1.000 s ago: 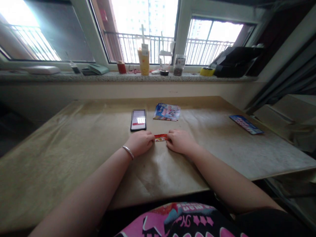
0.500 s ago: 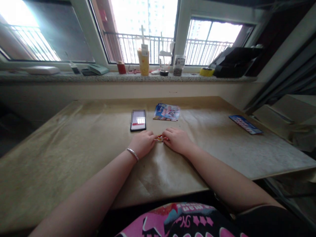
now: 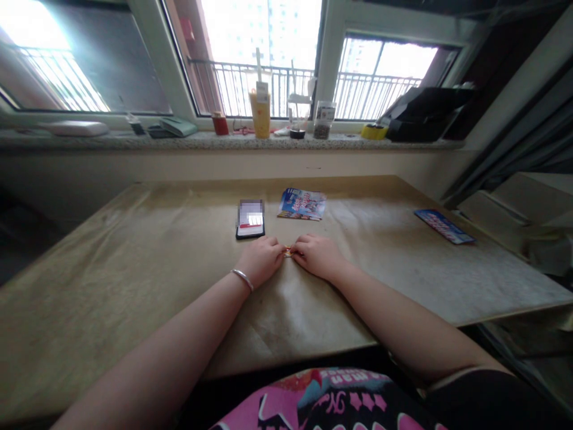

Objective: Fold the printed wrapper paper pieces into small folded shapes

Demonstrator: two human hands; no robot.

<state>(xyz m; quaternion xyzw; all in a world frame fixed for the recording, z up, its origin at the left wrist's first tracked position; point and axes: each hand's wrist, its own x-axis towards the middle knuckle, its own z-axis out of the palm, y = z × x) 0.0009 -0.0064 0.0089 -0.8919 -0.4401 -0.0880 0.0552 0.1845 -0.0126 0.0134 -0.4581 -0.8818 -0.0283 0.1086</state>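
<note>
Tabletop [image 3: 380,233] beneath, a strip [image 3: 288,251] bridges left hand [image 3: 261,261] and right hand [image 3: 317,255].

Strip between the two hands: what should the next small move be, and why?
I'd probably press the strip gently against the table with both hands' fingertips. The left hand and right hand hold it from either side, low over the tabletop, with only a short piece showing; any fold is too small to make out.
</note>
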